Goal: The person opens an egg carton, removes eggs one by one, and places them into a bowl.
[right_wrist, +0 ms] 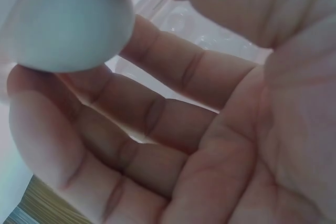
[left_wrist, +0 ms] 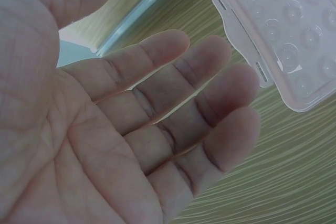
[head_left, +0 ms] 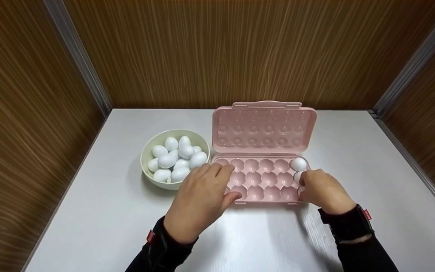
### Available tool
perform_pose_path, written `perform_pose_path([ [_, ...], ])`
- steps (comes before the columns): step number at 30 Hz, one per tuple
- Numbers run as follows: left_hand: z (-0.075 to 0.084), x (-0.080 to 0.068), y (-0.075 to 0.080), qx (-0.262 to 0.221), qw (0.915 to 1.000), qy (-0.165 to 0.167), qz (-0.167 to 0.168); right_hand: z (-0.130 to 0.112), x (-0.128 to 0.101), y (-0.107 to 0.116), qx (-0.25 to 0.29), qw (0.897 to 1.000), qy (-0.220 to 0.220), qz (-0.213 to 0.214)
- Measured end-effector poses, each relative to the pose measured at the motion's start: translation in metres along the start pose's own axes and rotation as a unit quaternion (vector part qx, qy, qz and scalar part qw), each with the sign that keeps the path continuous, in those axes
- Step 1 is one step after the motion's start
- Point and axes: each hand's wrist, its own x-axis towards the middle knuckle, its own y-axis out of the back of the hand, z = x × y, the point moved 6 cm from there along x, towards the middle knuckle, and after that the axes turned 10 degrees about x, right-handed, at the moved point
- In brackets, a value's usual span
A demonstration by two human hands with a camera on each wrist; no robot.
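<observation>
A pink egg tray (head_left: 266, 181) lies open on the white table, its lid (head_left: 263, 126) standing up at the back. One white egg (head_left: 298, 164) sits in the back right cell. My right hand (head_left: 306, 185) is at the tray's right end and pinches another white egg (right_wrist: 63, 22) between thumb and fingers; that egg (head_left: 297, 176) shows partly at my fingertips. My left hand (head_left: 217, 181) rests over the tray's left end with straight fingers and holds nothing. In the left wrist view the palm (left_wrist: 131, 124) is open, with the lid (left_wrist: 294, 30) beyond it.
A pale bowl (head_left: 144, 160) holding several white eggs (head_left: 176, 158) stands just left of the tray. Wood-grain walls close in the table (head_left: 108, 219) at the back and on both sides.
</observation>
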Motion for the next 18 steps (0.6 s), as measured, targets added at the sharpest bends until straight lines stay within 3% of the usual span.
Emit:
perform_pose_path([
  [10,0.001,0.0,-0.001,0.0,1.0,0.001,0.004,-0.012,-0.009,0.015,0.015,0.999,0.028,0.027],
  [18,0.003,0.0,-0.001,-0.006,1.0,-0.002,-0.001,-0.026,-0.014,0.019,0.109,0.986,0.122,0.023],
])
